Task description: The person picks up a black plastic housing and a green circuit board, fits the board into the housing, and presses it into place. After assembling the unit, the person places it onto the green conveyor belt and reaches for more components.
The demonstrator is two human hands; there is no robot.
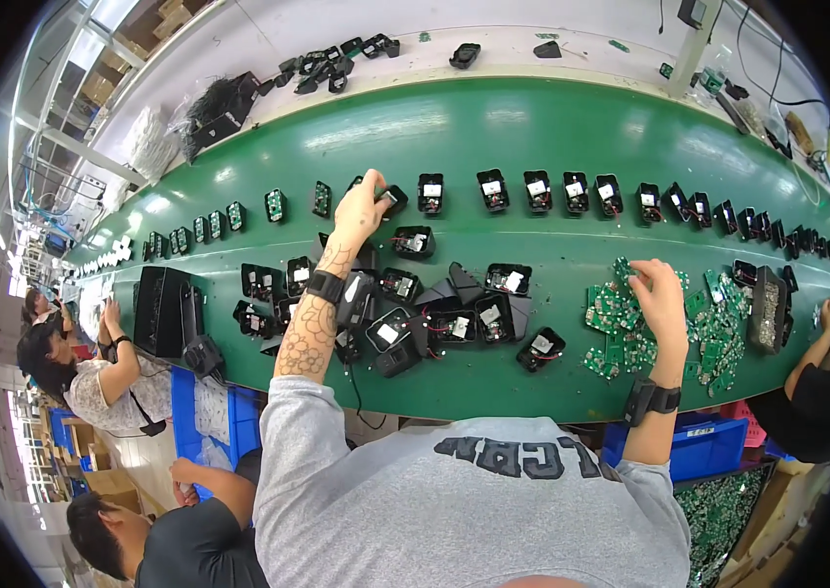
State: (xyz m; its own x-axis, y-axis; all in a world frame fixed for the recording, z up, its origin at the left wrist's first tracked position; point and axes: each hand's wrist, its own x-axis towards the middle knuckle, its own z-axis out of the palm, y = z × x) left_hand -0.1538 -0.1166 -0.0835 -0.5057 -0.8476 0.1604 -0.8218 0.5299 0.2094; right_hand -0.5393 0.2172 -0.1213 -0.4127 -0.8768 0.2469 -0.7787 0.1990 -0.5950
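My left hand [360,208] reaches over the far side of the green table, its fingers closed on a small black plastic housing [394,202] in the row there. The palm and fingers partly hide that housing. Over a heap of green circuit boards [608,312] on the right, my right hand [661,299] has its fingers bent, with a green circuit board [622,268] at the fingertips. Beyond my left hand's housing, another open black housing [430,194] shows a white part inside. Between my arms lie several black housings [454,325] with red wires, jumbled together.
A long row of housings runs along the table [552,127]. A black bin [162,312] stands left; a box of small parts [767,309] stands right. Blue crates [701,446] sit below the near edge. Other people work at the left and right; one is low at the lower left.
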